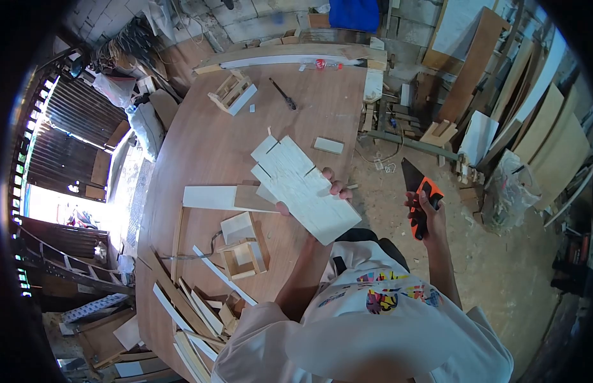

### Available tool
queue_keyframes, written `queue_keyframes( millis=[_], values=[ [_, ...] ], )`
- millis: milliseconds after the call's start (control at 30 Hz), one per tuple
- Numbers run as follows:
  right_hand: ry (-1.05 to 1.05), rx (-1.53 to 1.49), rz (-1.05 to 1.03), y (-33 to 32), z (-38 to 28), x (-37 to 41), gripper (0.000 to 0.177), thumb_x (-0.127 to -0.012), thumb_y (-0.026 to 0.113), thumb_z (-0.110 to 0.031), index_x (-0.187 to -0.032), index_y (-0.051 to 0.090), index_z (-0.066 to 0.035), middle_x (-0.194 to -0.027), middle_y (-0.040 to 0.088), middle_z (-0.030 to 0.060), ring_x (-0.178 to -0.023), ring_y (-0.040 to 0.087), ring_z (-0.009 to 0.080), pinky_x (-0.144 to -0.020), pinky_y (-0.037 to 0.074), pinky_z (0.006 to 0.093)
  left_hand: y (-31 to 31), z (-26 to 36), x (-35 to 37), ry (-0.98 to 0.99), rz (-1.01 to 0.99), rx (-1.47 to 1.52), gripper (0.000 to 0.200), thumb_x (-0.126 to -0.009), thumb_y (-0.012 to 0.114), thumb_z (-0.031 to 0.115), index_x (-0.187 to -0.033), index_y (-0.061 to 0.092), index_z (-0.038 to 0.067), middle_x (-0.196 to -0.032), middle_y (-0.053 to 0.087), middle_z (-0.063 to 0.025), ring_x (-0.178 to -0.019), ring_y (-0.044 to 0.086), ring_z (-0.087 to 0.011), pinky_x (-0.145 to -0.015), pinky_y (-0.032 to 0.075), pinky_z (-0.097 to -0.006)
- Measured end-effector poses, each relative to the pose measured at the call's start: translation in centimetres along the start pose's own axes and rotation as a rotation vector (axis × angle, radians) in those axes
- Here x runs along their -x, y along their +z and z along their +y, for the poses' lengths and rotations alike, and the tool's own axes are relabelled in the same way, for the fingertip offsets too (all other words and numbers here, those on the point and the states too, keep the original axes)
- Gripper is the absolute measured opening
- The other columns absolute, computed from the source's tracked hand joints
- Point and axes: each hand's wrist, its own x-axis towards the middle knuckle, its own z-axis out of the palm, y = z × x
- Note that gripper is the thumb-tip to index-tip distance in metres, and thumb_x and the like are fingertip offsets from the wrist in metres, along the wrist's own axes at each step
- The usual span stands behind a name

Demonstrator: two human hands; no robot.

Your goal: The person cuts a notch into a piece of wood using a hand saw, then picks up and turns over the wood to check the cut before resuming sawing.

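My left hand [335,183] grips a pale wooden board [309,191] from beneath, its fingers curling over the right edge and the thumb at the left edge. Dark narrow slits run in from the board's edges near its far end. Out to the right, my right hand [428,214] is wrapped round the orange and black handle of a hand saw [426,199]. The saw's dark blade points up and away, apart from the board. Behind the board, a small wooden block [328,145] lies on the brown table [200,147].
A small wooden frame [233,92], a dark screwdriver-like tool [283,94] and a plastic bottle [328,64] are at the table's far side. Another wooden box frame [243,257] and loose strips [200,309] lie at the near left. Boards [472,64] lean against the right wall.
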Motion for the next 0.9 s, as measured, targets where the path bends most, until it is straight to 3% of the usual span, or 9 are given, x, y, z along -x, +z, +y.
queue_keyframes(
  millis=[133,367,533,733,900],
  values=[
    [0.007,-0.003,0.008,-0.2,0.3,-0.2,0.034,-0.089,0.066,-0.029,-0.104,0.056,0.000,-0.103,0.066,0.0165,-0.083,0.066,0.0215,-0.059,0.053,0.0300,-0.3,0.1,0.4,-0.014,0.018,-0.138,0.100,-0.064,0.071,0.069,-0.133,0.033,0.007,-0.113,0.045,-0.0083,-0.092,0.049,-0.0190,-0.084,0.039,-0.0355],
    [0.013,-0.018,0.014,-0.4,0.7,-0.4,0.034,-0.089,0.065,-0.028,-0.105,0.055,0.000,-0.101,0.067,0.0163,-0.082,0.066,0.0213,-0.058,0.052,0.0296,0.5,-0.4,0.2,0.006,0.018,-0.111,0.098,-0.065,0.072,0.068,-0.133,0.034,0.009,-0.114,0.045,-0.0081,-0.091,0.049,-0.0199,-0.083,0.040,-0.0364],
    [0.008,-0.027,0.016,-0.2,0.5,-0.3,0.034,-0.089,0.065,-0.028,-0.105,0.055,0.001,-0.101,0.067,0.0162,-0.081,0.066,0.0212,-0.058,0.052,0.0296,-1.9,0.4,1.1,-0.012,0.025,-0.093,0.100,-0.057,0.076,0.067,-0.130,0.040,0.010,-0.118,0.044,-0.0099,-0.098,0.047,-0.0254,-0.085,0.038,-0.0391],
    [0.024,-0.014,0.006,-0.3,0.6,-0.4,0.036,-0.089,0.065,-0.030,-0.105,0.056,0.001,-0.101,0.066,0.0159,-0.081,0.066,0.0209,-0.059,0.052,0.0299,-2.0,0.3,0.8,-0.024,-0.042,-0.045,0.101,-0.055,0.076,0.068,-0.130,0.041,0.010,-0.119,0.044,-0.0096,-0.098,0.047,-0.0255,-0.085,0.038,-0.0386],
    [0.021,-0.008,0.015,-0.3,0.7,-0.3,0.038,-0.088,0.066,-0.031,-0.104,0.056,0.002,-0.101,0.066,0.0159,-0.081,0.066,0.0209,-0.060,0.052,0.0302,-3.6,0.7,1.3,-0.018,0.018,-0.119,0.103,-0.054,0.076,0.069,-0.129,0.042,0.009,-0.119,0.044,-0.0095,-0.099,0.047,-0.0256,-0.085,0.037,-0.0391]
  ],
)
